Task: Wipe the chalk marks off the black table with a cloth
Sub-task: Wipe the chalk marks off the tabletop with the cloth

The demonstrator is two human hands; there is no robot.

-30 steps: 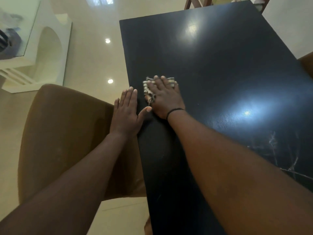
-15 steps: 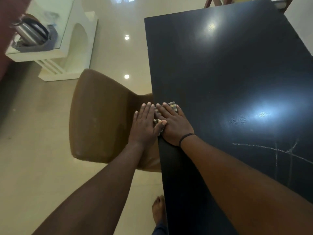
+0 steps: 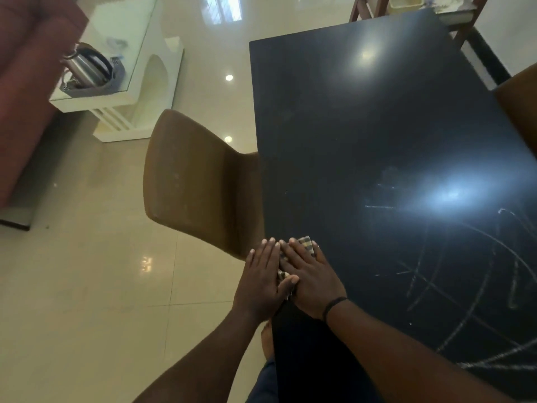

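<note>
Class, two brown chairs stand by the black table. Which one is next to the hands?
The brown chair on the table's left edge, beside both hands; the other chair shows only at the right edge.

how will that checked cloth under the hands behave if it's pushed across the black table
The small checked cloth looks soft and bunched, so probably floppy. The glossy black table should let it slide easily. The right hand lies flat on it, which likely keeps it from crumpling.

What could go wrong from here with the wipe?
1. The cloth sits at the table's left edge under the right hand; it could slide off.
2. The chalk marks lie far to the right and could be missed.
3. Glare may hide faint residue.
</note>
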